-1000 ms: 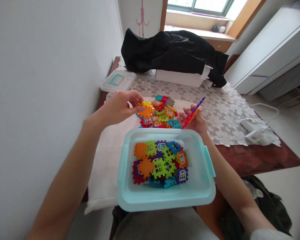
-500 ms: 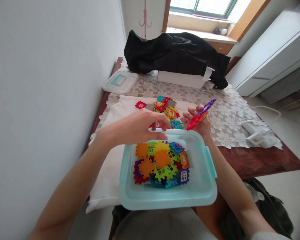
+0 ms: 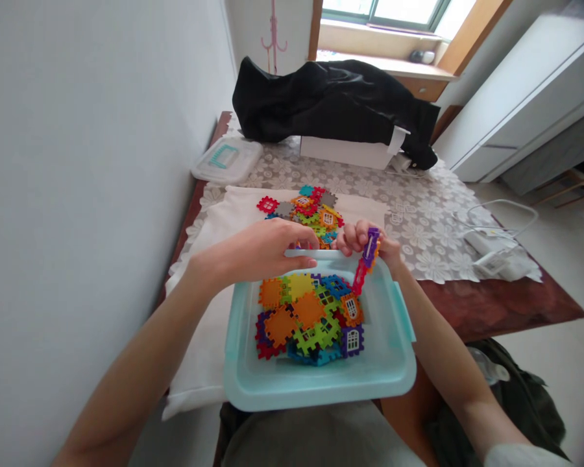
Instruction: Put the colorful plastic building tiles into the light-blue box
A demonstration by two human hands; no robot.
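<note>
My right hand (image 3: 351, 237) holds a few joined interlocking plastic tiles (image 3: 370, 249), purple, orange and red, over the far right part of a light turquoise bin (image 3: 321, 399). The red end points down into the bin. Over the bin's far left rim is my left hand (image 3: 275, 250), its thumb and curled fingers apart with nothing seen between them. Inside the bin lies a heap of notched tiles (image 3: 309, 311) in orange, yellow, green, blue and purple, some with window grilles. Beyond the hands, more tiles (image 3: 311, 209) lie on a white cloth (image 3: 199, 350), partly hidden.
A clear lid with a turquoise handle (image 3: 228, 162) lies at the back left, near the wall. Something under a black cover (image 3: 331, 97) stands at the table's far end. To the right are a white device with a cable (image 3: 499, 250) and, lower down, a dark bag (image 3: 516, 389).
My right hand has moved left and turned the joined tiles downward, so their red end now dips over the bin. The left hand stays by the far rim. The view has shifted slightly.
</note>
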